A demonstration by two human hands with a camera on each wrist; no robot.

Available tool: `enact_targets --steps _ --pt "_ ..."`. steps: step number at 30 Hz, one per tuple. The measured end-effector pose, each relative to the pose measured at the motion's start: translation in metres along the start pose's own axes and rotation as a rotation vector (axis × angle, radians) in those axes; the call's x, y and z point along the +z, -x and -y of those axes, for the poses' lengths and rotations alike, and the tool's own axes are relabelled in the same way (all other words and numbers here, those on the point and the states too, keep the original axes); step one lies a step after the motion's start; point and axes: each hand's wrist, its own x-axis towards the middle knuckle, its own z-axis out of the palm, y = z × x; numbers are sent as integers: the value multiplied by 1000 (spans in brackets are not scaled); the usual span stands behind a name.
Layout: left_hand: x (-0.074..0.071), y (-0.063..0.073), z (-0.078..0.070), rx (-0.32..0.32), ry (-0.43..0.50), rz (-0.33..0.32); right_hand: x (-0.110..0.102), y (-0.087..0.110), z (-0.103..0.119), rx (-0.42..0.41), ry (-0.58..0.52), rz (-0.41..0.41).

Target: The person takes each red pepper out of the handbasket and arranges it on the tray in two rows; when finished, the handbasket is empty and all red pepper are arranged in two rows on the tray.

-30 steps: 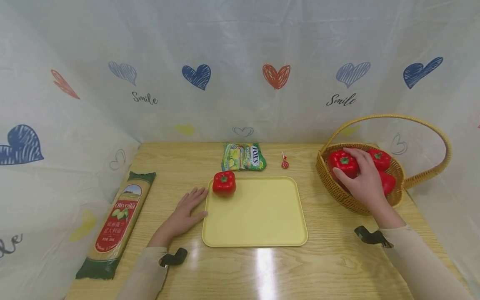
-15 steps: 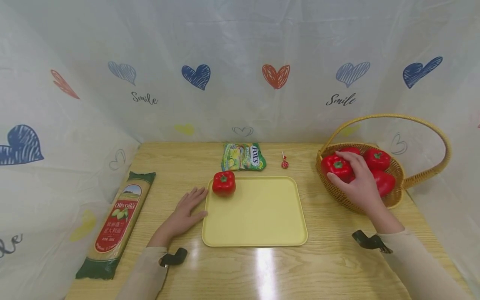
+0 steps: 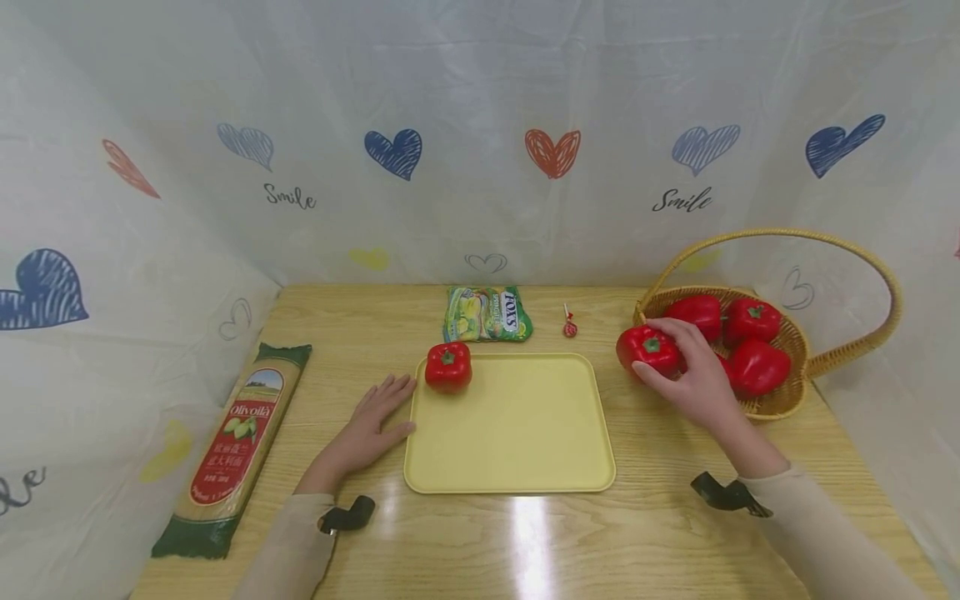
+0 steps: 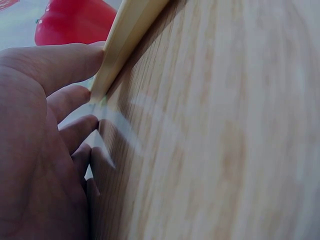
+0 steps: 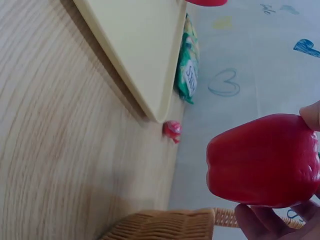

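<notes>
"Smile" on the curtain (image 3: 480,125), "FOX'S" on the candy bag (image 3: 487,314), "Olivoilà" on the pasta packet (image 3: 232,450).

Bright, even overhead light; white glare streak on the table (image 3: 529,533) below the yellow tray (image 3: 510,433), only soft short shadows under the hands and the basket (image 3: 780,400). Head view is sharp at centre with wide-angle bowing toward the edges, so the curtain (image 3: 480,125) and table sides curve. Left wrist view is soft and smeared, fingers (image 4: 55,65) and wood grain out of focus; right wrist view has the red pepper (image 5: 262,160) fairly crisp, near wood blurred.
</notes>
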Motion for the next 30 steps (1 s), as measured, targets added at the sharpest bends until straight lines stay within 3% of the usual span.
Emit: enact_targets --steps 30 --pt "1 0 1 6 5 -8 35 7 15 -47 -83 79"
